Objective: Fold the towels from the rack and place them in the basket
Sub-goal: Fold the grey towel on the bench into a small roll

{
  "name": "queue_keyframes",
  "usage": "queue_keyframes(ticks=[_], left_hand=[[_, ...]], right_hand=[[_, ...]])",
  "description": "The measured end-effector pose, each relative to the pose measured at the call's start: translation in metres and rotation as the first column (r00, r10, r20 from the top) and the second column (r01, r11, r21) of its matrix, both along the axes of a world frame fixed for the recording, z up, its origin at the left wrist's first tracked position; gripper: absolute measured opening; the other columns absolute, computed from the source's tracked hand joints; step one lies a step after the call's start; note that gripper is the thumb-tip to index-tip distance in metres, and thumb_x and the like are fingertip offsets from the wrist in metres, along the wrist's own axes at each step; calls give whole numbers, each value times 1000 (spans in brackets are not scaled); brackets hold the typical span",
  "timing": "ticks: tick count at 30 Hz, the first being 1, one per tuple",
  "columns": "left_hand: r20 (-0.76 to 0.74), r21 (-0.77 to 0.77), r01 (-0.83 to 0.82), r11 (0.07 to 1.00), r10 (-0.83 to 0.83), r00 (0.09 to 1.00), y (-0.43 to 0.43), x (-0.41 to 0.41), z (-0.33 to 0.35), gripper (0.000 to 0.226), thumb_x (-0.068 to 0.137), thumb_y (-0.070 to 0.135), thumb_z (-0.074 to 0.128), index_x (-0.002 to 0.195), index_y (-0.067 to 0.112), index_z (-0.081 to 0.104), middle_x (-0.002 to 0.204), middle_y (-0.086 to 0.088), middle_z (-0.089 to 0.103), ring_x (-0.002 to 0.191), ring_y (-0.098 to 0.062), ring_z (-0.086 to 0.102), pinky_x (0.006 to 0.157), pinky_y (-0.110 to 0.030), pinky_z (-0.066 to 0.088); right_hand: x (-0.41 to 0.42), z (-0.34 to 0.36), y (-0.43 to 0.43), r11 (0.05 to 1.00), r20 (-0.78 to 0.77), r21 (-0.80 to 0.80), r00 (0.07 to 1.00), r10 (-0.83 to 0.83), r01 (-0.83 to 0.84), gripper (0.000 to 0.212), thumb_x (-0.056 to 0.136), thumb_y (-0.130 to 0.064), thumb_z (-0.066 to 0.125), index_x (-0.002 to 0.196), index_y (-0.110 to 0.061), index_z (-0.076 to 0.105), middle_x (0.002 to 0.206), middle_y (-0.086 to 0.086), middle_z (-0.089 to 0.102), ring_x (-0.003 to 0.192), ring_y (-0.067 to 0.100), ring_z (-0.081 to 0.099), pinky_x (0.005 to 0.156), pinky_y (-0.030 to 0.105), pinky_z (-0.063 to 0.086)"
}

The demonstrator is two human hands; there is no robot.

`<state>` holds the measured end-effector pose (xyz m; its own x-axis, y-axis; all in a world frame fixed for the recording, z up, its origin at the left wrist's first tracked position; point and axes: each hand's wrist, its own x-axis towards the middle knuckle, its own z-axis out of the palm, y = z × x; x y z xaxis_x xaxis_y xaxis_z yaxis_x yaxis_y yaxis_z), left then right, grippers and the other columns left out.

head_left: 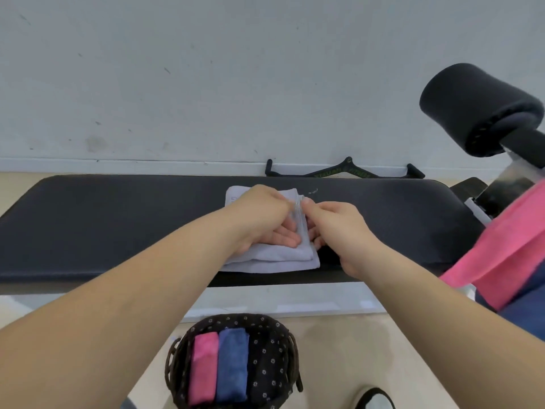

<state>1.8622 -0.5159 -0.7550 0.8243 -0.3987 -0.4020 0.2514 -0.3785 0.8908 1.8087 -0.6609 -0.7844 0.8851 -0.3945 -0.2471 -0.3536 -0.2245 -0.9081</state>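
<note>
While the lilac towel (265, 262) lies folded on the bench pad (118, 219), it is pressed under the straight-fingered left hand (265, 222), and its raised edge, running away between both hands, is pinched by the right hand (339, 231). Nearer than the wrists, one basket (274, 349) is seen holding two folded towels: a pink towel (203, 367) and a blue towel (233, 364).
</note>
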Motion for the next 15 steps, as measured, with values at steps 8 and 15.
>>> queue_keyframes(ticks=[8,15], left_hand=[[457,281,-225,933,76,886,71,16,-8,26,90,36,71,109,22,60,93,1,68,80,-16,68,65,-30,53],[266,380,-121,917,17,964,76,7,-14,45,87,51,72,94,7,66,81,-7,65,57,-20,52,48,-26,43]], right_hand=[[2,6,11,995,-58,-95,998,7,-12,31,91,-24,68,89,7,64,88,29,63,71,31,59,65,37,54],[3,13,15,989,-94,-138,995,41,-54,6,90,-19,55,86,-16,52,82,11,47,71,25,44,61,34,40]])
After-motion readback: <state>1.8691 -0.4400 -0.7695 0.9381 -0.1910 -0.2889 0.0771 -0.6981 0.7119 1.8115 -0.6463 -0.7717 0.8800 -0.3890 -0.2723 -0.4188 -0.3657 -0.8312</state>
